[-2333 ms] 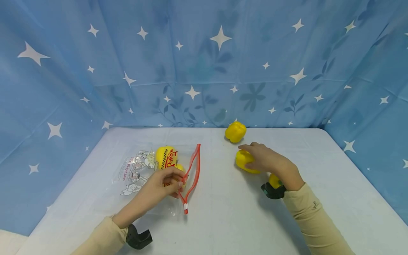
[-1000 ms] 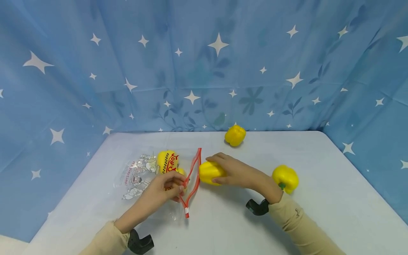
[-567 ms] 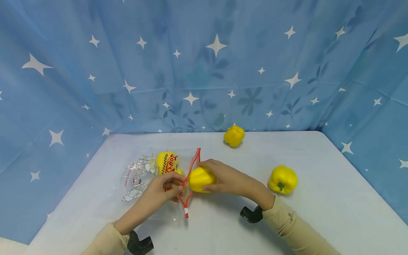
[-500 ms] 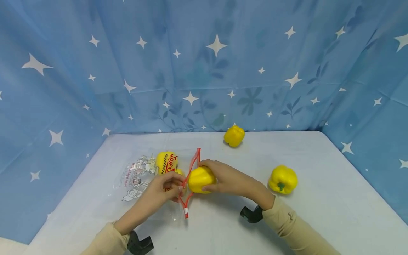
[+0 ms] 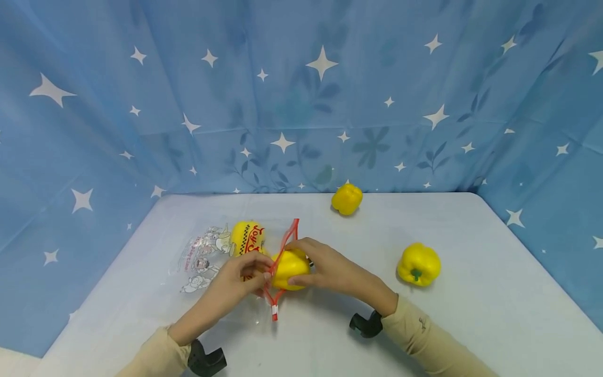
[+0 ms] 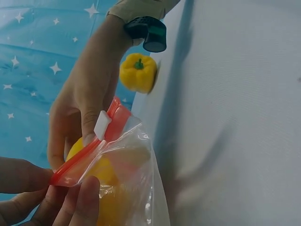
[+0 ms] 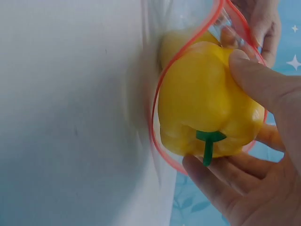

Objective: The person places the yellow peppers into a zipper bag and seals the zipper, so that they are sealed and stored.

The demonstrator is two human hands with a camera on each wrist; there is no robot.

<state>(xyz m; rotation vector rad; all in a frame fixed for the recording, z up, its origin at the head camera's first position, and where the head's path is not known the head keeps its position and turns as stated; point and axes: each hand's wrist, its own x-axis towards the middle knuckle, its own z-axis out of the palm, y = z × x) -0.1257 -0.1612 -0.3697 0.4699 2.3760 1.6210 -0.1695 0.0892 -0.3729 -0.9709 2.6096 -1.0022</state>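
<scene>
A clear plastic zip bag (image 5: pixel 202 262) with a red zip edge and printed cartoon figures lies on the table, its mouth toward the right. Inside it are yellow bell peppers, one (image 5: pixel 247 236) seen through the lettering. My left hand (image 5: pixel 237 275) pinches the red edge of the mouth between thumb and fingers. My right hand (image 5: pixel 325 267) grips another yellow bell pepper (image 5: pixel 289 269) at the mouth. In the right wrist view the red edge rings this pepper (image 7: pixel 207 94), whose green stem points out of the bag.
Two more yellow bell peppers rest on the white table (image 5: pixel 358 335): one (image 5: pixel 347 199) near the back edge, one (image 5: pixel 418 264) to the right with its green stem facing forward. A blue star-patterned curtain (image 5: pixel 292 94) stands behind and at both sides.
My right hand picked up a bell pepper from the right, carried it left to the bag and moved it into the mouth. The left hand kept its pinch on the edge.
</scene>
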